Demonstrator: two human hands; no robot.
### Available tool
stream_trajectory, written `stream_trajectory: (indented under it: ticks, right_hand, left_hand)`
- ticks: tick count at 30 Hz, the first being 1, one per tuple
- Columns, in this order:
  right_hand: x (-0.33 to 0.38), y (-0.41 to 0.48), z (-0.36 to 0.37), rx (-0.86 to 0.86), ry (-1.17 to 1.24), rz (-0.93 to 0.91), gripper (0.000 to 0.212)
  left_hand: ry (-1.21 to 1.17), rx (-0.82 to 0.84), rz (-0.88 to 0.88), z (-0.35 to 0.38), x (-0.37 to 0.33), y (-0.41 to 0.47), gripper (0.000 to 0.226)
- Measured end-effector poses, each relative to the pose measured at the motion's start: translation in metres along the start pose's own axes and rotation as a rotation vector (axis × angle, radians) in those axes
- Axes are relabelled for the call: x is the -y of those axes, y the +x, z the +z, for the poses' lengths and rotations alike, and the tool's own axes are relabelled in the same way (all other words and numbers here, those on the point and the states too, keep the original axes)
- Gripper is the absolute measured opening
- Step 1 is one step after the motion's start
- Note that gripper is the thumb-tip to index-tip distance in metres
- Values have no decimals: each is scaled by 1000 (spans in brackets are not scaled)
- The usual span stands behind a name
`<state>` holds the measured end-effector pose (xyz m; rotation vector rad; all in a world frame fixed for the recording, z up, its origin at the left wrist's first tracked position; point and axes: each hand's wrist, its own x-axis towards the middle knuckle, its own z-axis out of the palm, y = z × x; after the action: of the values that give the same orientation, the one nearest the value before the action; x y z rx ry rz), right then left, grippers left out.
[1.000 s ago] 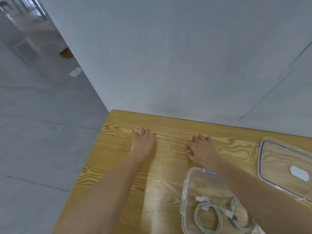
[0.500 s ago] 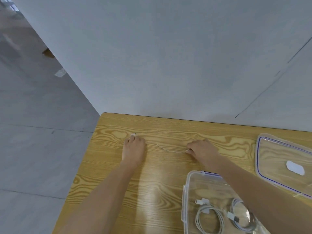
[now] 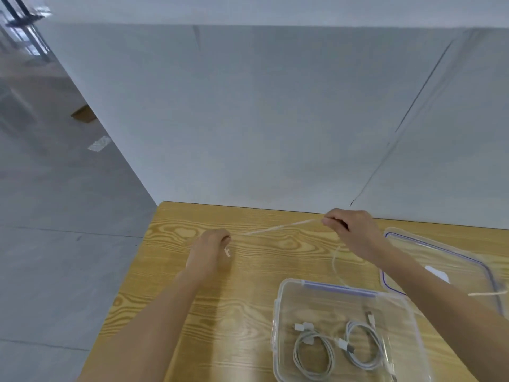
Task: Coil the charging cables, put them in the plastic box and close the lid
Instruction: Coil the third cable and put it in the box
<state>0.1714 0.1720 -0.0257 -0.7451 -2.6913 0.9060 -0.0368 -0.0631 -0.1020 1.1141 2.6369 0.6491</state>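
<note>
Cable: thin white cord, pulled in a straight line above the table btwn both hands, near the far edge; motion-blurred along that span. Past the R hand it drops in a slack curve to the wood & runs behind the box's far wall. A pale strand also crosses the lid by the right edge; can't tell if it's the same cord.
L hand: back up, low over the wood toward the far-left corner. Fingers curled under, round the cable's end. Small white plug pokes out on the thumb side.
R hand: lifted off the table by the far edge. Thumb & forefinger pinch the cable; other fingers curled in.
Box: clear plastic, rectangular w/ rounded corners, top open, clip flaps on far & left walls. Sits on the near-right part of the table.
Coiled cables: two pale grey-white cords on the box floor, each wound in a flat oval loop w/ plug ends sticking out. Left coil & right coil lie just beside each other.
Lid: clear, flat, rounded rectangle, blue-violet seal line round the rim, white label mid-panel. Lies by the right edge, beyond the box's far-right corner, partly behind the R forearm.
Table: light yellow wood, bold wavy grain w/ oval swirls, smooth, slight sheen. Far edge butts the wall.
Wall: matte pale grey-white panels, thin dark seam at right.
Floor: grey glossy slabs, left of the table.
</note>
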Motion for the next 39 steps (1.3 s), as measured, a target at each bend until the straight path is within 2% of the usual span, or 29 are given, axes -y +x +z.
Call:
stream_trajectory:
  ticks: [3, 8, 10, 14, 20, 26, 29, 34, 39]
  right_hand:
    - [6, -14, -23, -74, 33, 19, 20]
    - [22, -43, -70, -209, 264, 52, 13]
    - [28, -55, -91, -251, 343, 61, 14]
    - [29, -72, -125, -272, 427, 86, 20]
    - [20, -94, -160, -221, 790, 125, 20]
    - [30, -120, -151, -204, 1168, 70, 12]
    - [38, -130, -137, -225, 1300, 45, 5]
    - [44, -138, -123, -334, 1376, 77, 8]
    - [45, -145, -129, -404, 1319, 87, 20]
  left_hand:
    - [-185, -63, -60, -14, -29, -5, 16]
    - [-699, -80, -207, -47, -96, -22, 16]
    - [-883, -73, -219, -62, -122, -30, 16]
    - [-1069, -83, -187, -92, -173, -48, 18]
    - [-1386, 46, -222, -110, -234, -75, 18]
    - [-1768, 189, -294, -94, -294, -97, 19]
    - [-1888, 204, -281, -85, -321, -104, 19]
    - [-2004, 224, -294, -72, -349, -112, 16]
    - [-1928, 183, -361, -66, -362, -116, 15]
